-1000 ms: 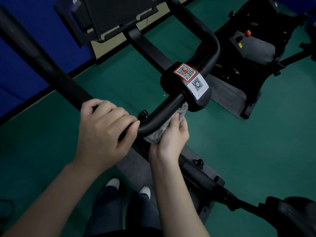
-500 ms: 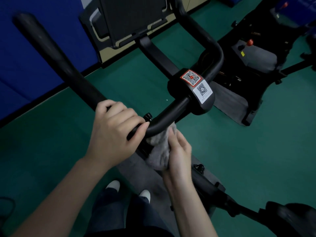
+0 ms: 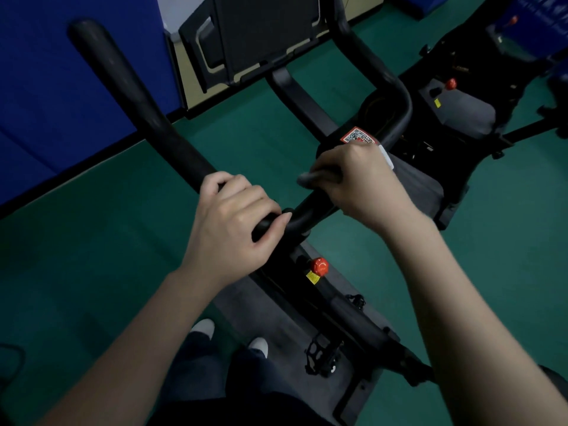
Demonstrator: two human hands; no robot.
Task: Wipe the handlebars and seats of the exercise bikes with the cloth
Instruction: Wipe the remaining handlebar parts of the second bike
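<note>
The left hand point(image 3: 236, 222) holds the black handlebar point(image 3: 147, 118) tight. The right hand point(image 3: 356, 182) squeezes the grey cloth point(image 3: 310, 178) around the bar's middle.

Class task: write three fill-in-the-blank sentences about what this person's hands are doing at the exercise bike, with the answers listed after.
1. The left hand grips the black ____ of the bike.
2. The right hand holds a grey ____ against that same bar.
3. The knob just below the left hand is ____ in colour.

Missing words: handlebar; cloth; red.
</note>
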